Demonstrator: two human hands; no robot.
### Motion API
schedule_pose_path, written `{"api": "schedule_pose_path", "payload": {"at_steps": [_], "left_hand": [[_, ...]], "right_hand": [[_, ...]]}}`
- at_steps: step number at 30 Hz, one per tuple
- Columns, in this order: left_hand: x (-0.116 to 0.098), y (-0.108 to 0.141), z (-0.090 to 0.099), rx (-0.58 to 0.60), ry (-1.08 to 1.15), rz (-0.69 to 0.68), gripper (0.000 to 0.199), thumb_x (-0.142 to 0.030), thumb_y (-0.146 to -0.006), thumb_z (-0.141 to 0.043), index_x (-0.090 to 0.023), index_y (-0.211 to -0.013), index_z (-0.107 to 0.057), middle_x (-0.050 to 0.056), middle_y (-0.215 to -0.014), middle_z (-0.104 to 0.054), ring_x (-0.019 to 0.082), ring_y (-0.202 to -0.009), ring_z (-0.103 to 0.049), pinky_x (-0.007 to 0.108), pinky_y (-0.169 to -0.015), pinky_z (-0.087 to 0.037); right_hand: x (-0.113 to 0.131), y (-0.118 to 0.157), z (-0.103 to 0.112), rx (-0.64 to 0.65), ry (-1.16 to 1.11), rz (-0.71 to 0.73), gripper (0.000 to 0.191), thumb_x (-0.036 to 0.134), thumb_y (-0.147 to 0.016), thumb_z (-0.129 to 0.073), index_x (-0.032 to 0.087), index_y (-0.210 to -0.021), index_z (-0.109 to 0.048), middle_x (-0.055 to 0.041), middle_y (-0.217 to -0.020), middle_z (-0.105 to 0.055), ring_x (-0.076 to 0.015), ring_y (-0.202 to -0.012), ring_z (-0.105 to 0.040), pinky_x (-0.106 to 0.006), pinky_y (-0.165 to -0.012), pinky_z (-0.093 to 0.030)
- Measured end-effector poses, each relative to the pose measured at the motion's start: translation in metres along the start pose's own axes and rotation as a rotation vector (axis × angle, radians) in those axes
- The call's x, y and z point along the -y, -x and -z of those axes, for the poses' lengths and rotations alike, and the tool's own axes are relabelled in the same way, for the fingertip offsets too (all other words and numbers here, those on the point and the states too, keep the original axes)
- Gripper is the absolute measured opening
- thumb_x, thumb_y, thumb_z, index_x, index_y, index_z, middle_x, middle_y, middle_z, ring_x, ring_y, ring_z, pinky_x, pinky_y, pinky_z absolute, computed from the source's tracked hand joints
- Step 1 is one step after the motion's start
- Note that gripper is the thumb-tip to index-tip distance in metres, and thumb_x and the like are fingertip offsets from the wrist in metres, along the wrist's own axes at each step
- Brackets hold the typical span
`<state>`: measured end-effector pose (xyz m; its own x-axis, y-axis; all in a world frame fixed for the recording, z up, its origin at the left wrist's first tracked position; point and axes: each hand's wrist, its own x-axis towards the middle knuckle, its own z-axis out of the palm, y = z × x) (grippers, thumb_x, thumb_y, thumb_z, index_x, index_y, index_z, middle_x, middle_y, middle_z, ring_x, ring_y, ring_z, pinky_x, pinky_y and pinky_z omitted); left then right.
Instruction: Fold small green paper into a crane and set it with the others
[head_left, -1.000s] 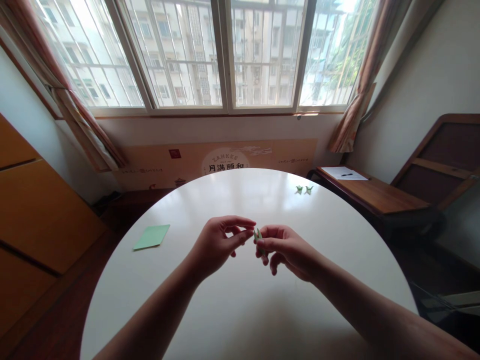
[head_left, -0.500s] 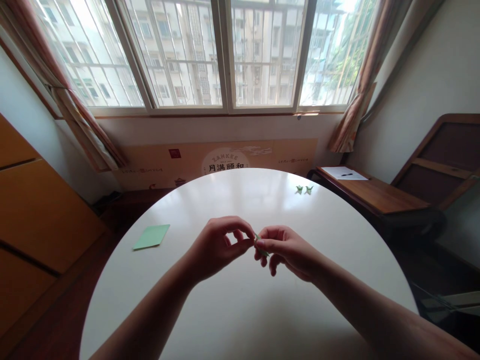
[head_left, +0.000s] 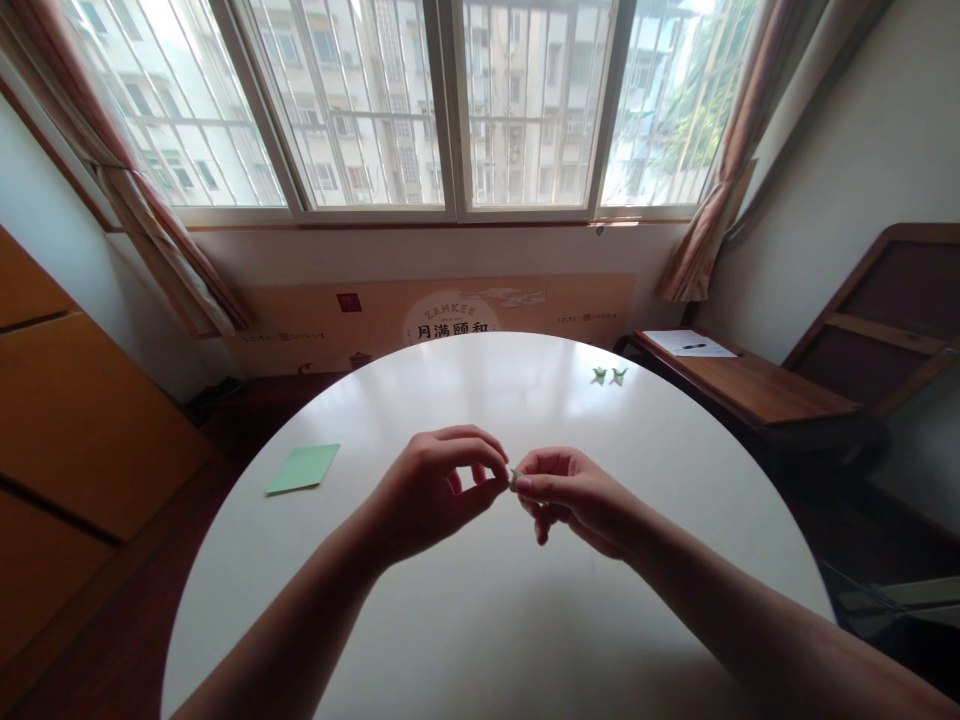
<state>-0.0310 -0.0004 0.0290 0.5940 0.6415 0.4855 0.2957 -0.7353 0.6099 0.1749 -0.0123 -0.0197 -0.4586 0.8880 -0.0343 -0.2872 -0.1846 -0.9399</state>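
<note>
Over the middle of the white round table, my two hands meet at a small green folded paper piece. My right hand pinches it between thumb and forefinger, and the fingers hide most of it. At its left end, the thumb and forefinger of my left hand are pressed together on its edge. Two small green origami pieces with pointed tips stand side by side near the table's far right edge. To the left lies a stack of square green paper.
The white round table fills the space in front of me. On its right stands a wooden bench bearing a white sheet and a pen. Beyond the far edge are a printed cardboard panel and a barred window.
The green folded paper has turned in my fingers, so its long lower end no longer shows below my right thumb. Both hands stay in nearly the same place.
</note>
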Motion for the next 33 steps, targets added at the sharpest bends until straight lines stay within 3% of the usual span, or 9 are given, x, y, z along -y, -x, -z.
{"api": "schedule_pose_path", "payload": {"at_steps": [5, 11, 19, 25, 33], "left_hand": [[-0.001, 0.003, -0.003, -0.042, -0.155, -0.102, 0.011, -0.014, -0.087, -0.066, -0.019, -0.079, -0.071, 0.005, -0.093, -0.073, 0.011, -0.068, -0.067, 0.019, -0.053, -0.051], [-0.005, 0.004, -0.004, -0.166, -0.337, -0.289, 0.010, -0.015, -0.088, -0.069, -0.022, -0.084, -0.075, 0.006, -0.092, -0.075, 0.016, -0.080, -0.071, 0.025, -0.072, -0.057], [-0.005, 0.006, -0.007, -0.252, -0.437, -0.403, 0.010, -0.014, -0.085, -0.073, -0.022, -0.088, -0.076, 0.006, -0.091, -0.077, 0.015, -0.074, -0.070, 0.025, -0.066, -0.056], [-0.006, 0.002, -0.011, -0.317, -0.392, -0.515, 0.012, -0.011, -0.084, -0.073, -0.020, -0.090, -0.073, 0.005, -0.087, -0.075, 0.014, -0.069, -0.067, 0.024, -0.062, -0.054], [-0.006, 0.002, -0.015, -0.315, -0.364, -0.551, 0.020, -0.003, -0.080, -0.075, -0.017, -0.094, -0.071, 0.005, -0.087, -0.075, 0.014, -0.070, -0.066, 0.025, -0.062, -0.053]], "right_hand": [[-0.002, 0.000, -0.001, -0.033, -0.003, 0.040, 0.027, 0.037, -0.071, -0.088, 0.016, -0.074, -0.071, 0.0036, -0.060, -0.055, -0.0086, -0.052, -0.050, -0.022, -0.050, -0.051], [-0.005, 0.001, -0.005, -0.015, -0.097, 0.068, 0.026, 0.036, -0.075, -0.086, 0.016, -0.077, -0.069, 0.0022, -0.064, -0.057, -0.0094, -0.057, -0.052, -0.022, -0.053, -0.051], [-0.005, 0.004, -0.008, -0.004, -0.169, 0.118, 0.022, 0.033, -0.076, -0.086, 0.017, -0.079, -0.071, 0.0026, -0.062, -0.057, -0.0089, -0.056, -0.052, -0.021, -0.053, -0.052], [-0.006, 0.001, -0.011, -0.009, -0.195, 0.166, 0.021, 0.032, -0.075, -0.087, 0.017, -0.080, -0.073, 0.0034, -0.060, -0.056, -0.0082, -0.054, -0.051, -0.020, -0.052, -0.052], [-0.006, 0.003, -0.012, -0.007, -0.271, 0.162, 0.019, 0.029, -0.074, -0.086, 0.017, -0.078, -0.072, 0.0023, -0.060, -0.060, -0.0088, -0.055, -0.053, -0.020, -0.052, -0.053]]}}
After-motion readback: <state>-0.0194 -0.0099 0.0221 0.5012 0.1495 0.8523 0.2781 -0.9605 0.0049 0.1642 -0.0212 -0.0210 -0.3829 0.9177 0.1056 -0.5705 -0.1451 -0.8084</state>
